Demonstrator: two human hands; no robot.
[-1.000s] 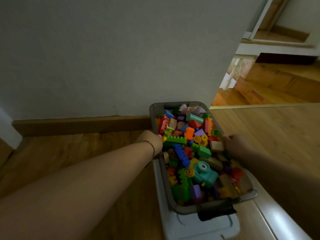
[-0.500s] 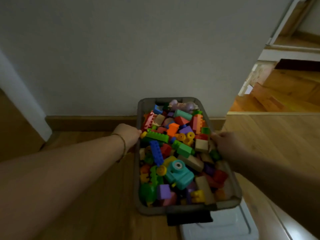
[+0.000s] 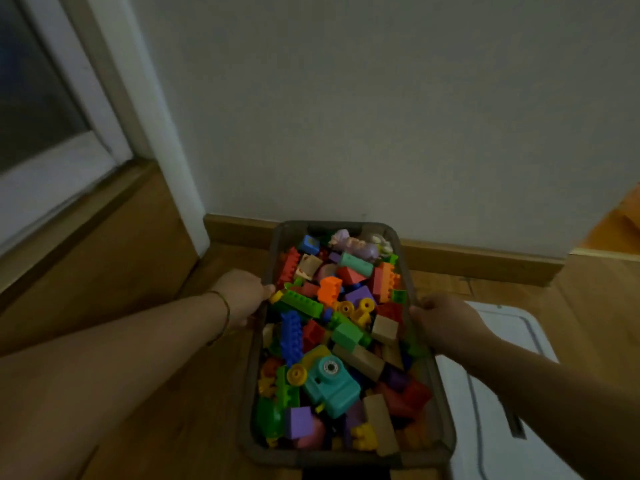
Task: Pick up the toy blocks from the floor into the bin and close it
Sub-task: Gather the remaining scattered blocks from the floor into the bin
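Two hands are on the bin here, one on each long side. Far left, a white-framed glass panel (image 3: 62,174) stands above the wooden floor (image 3: 201,427). Next comes the left hand (image 3: 242,297), a thin bracelet (image 3: 225,315) on its wrist, clamped onto the left rim of the grey bin (image 3: 346,457). The bin is open and runs lengthwise toward the wall, its far end close to the baseboard (image 3: 485,261) at the floor's far edge. I can't tell whether it rests on the floor or hangs just above it. It's heaped with toy blocks (image 3: 346,336) in green, blue, orange and purple, with a teal toy camera (image 3: 330,381) in the near half. At the right rim the right hand (image 3: 440,323) has its fingers curled round the edge, grasping it. Further right, the white lid (image 3: 502,393) lies flat on the floor just beside the bin, under the right forearm.
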